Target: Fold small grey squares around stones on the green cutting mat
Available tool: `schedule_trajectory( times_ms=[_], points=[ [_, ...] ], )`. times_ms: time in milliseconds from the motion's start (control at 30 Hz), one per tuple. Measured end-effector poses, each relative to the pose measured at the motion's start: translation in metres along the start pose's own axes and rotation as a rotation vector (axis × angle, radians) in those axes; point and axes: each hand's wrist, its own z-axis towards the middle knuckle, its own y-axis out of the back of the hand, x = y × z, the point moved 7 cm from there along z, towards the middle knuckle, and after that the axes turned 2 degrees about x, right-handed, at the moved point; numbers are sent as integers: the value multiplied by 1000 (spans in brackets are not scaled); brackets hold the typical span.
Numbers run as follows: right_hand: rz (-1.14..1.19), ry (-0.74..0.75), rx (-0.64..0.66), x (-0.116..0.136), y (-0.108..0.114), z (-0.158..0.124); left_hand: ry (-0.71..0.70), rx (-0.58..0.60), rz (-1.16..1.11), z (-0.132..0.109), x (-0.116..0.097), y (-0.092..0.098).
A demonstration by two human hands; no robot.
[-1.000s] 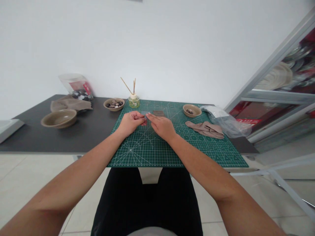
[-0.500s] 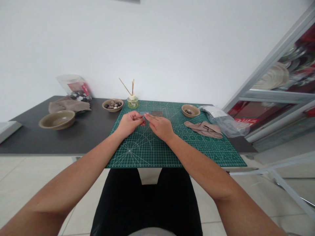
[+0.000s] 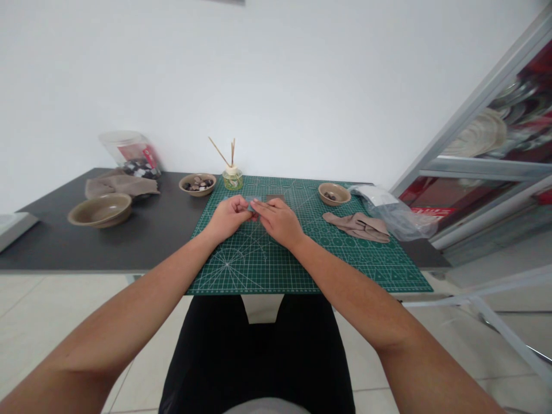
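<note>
**Tiny bluish bit at the fingertips on a green mat, and hands cover most of it**

So the bluish-grey piece (image 3: 249, 199) is over the mat's far half, left of its middle, right where the two hands meet. Mostly hidden, honestly. The left hand (image 3: 230, 217) has its fingers curled in with the thumb close to them; the right hand (image 3: 281, 222) has its fingers fairly straight and pressed together, tips meeting the left's. Can't tell if either one is really pinching the piece or if it lies behind them. A brown patch (image 3: 276, 197) on the mat is partly covered by the right hand too. The grey device (image 3: 17, 228) well left of the mat is cut off, and the stuff in the cabinet (image 3: 483, 135) right of the mat is blurry.

The green cutting mat (image 3: 276, 273) sits on a dark table (image 3: 159, 236), its near edge poking out past the tabletop. White wall (image 3: 293, 86) behind the mat, pale tiled floor (image 3: 64, 310) below it. On the mat's right side there's a crumpled cloth (image 3: 360, 226) and a small bowl (image 3: 334, 194).

As for direction, the visible sliver seems to run sideways, roughly along the mat's far edge, but I can't call its true long axis.
</note>
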Motion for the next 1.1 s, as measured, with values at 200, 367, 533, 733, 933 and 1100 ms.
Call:
schedule_trajectory(
  times_ms=[200, 367, 533, 733, 933, 1100],
  points=[
    [29, -23, 1, -5, 0, -1, 8, -20, -64, -2, -3, -1],
    [26, 13, 18, -1, -2, -1, -9, -26, 22, -3, -3, 0],
    [13, 47, 36, 3, -4, 1, -32, -11, 22, -2, -5, 0],
    [14, 12, 12, -2, -3, 0, -12, -40, -91, -1, -3, 2],
    [35, 57, -27, 0, -4, -1, -42, -27, -132, 0, -2, 0],
    [34, 119, -47, 4, -5, 0, -58, 26, -79, -1, -7, -3]
  ],
)
